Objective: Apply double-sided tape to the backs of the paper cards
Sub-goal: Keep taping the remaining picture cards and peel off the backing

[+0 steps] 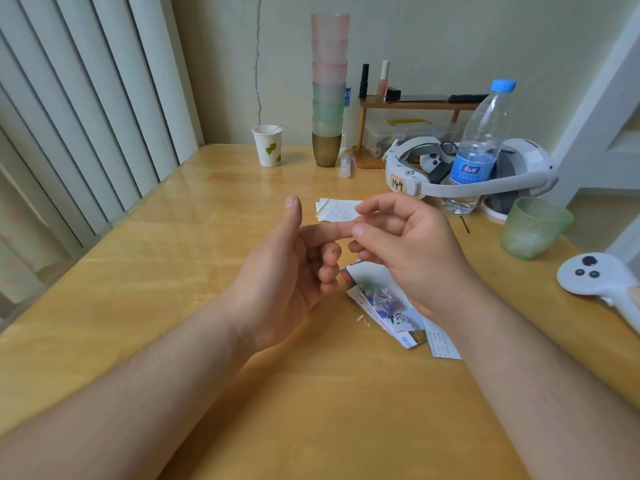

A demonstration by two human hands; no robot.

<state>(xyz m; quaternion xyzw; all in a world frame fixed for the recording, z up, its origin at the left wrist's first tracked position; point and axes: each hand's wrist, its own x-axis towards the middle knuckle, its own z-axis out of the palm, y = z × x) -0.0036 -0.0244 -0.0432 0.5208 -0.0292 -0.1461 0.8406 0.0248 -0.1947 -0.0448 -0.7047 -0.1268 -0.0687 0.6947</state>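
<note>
While both are raised above the counter [173, 271], the left hand's [277, 271] extended index finger is pinched by the right hand [408, 251]; loosely curled, the left grasps nothing; printed cards [388, 306] are seen at 5 o'clock.

A handwritten "149" stands on an orange sticker [398, 184] stuck to the white headset [478, 171]. The water bottle [479, 147] carries a blue label [471, 169] with white characters, too blurred to read. Print on the paper cards [391, 306] is too small to read.
</note>
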